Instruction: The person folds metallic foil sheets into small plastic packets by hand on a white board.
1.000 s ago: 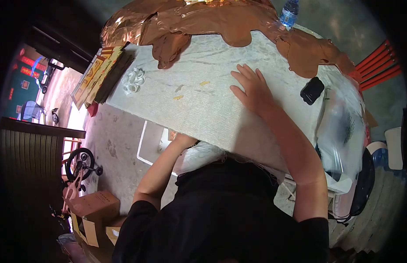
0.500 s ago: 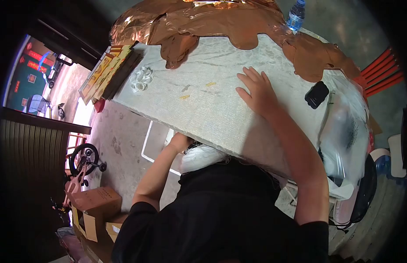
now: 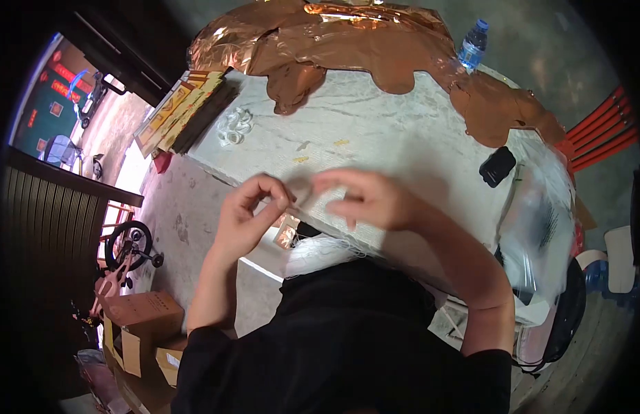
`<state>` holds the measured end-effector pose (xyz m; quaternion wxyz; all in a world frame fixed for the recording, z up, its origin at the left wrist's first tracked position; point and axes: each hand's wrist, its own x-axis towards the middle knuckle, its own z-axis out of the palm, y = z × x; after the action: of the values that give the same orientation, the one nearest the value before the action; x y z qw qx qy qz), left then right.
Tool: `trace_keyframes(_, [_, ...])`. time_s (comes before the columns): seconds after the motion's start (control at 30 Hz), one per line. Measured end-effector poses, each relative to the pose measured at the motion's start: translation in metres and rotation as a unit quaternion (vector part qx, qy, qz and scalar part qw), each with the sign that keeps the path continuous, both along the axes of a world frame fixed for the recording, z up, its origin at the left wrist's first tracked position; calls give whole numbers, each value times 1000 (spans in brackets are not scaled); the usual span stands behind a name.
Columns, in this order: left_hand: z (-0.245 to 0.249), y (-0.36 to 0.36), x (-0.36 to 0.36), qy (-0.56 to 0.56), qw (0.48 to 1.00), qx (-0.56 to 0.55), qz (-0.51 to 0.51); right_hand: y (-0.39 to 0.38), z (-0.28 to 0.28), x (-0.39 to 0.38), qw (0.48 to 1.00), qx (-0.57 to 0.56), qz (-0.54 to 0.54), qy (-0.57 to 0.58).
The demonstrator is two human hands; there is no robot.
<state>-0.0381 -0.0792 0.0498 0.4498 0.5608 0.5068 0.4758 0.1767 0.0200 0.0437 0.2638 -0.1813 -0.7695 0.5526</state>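
Left hand (image 3: 245, 219) fingers pinched together, right hand (image 3: 367, 200) fingers curled, grip blurred, cannot tell, desk (image 3: 402, 131) beneath, white rings (image 3: 235, 127) beyond the fingers

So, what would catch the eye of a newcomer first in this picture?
The copper foil, shiny and crumpled along the far edge of the white table. Next, the left hand and right hand, close together above the near edge, fingers pinched; whether they hold anything is too blurred to tell. A bottle stands at the far right.
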Motion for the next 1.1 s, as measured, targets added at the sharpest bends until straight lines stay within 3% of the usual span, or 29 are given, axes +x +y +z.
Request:
trace_keyframes(0.07, [13,16,6,-61,993,98,18,-12,23,-5,957,-221,157,-102])
trace_keyframes(0.13, [19,31,9,-77,985,154,4,-10,39,-5,963,-196,153,-106])
trace_keyframes(0.2, [26,40,31,-251,959,125,35,-7,55,-1,967,-174,149,-114])
trace_keyframes(0.23, [29,39,44,-259,962,84,4,-6,64,1,984,-146,86,-52])
trace_keyframes(0.27, [13,39,47,-317,946,18,-57,-4,72,3,993,-116,23,11])
trace_keyframes(0.3, [13,45,66,-385,893,24,-231,1,78,5,994,-99,10,47])
trace_keyframes(0.33, [12,34,89,-447,886,-55,-110,1,91,10,992,-115,-29,36])
trace_keyframes(0.4, [18,31,81,-388,858,-124,-313,16,94,21,986,-9,-71,154])
trace_keyframes(0.43, [22,29,74,-390,858,-123,-312,21,103,34,982,45,-125,137])
trace_keyframes(0.5, [30,27,53,-172,961,-91,-195,24,116,59,950,12,-237,202])
trace_keyframes(0.57, [24,33,13,-194,975,-17,-109,35,121,94,925,39,-279,254])
trace_keyframes(0.6, [31,31,-6,-209,974,14,-86,38,120,115,936,62,-244,247])
trace_keyframes(0.73, [33,17,-97,-417,906,64,-34,15,125,166,940,39,-313,133])
trace_keyframes(0.8, [36,9,-128,-463,882,83,-27,4,125,186,937,119,-328,-23])
trace_keyframes(0.83, [37,5,-140,-498,862,96,5,-2,128,192,937,119,-327,-23])
trace_keyframes(0.9, [35,-3,-167,-541,832,119,23,-14,131,198,902,169,-377,-129])
trace_keyframes(1.0, [31,-11,-190,-579,807,120,-2,-24,119,192,910,236,-293,-174])
trace_keyframes(1.03, [33,-14,-187,-583,805,113,11,-30,126,186,929,153,-259,-215])
trace_keyframes(1.1, [33,-16,-187,-588,802,106,24,-33,138,178,922,160,-228,-270])
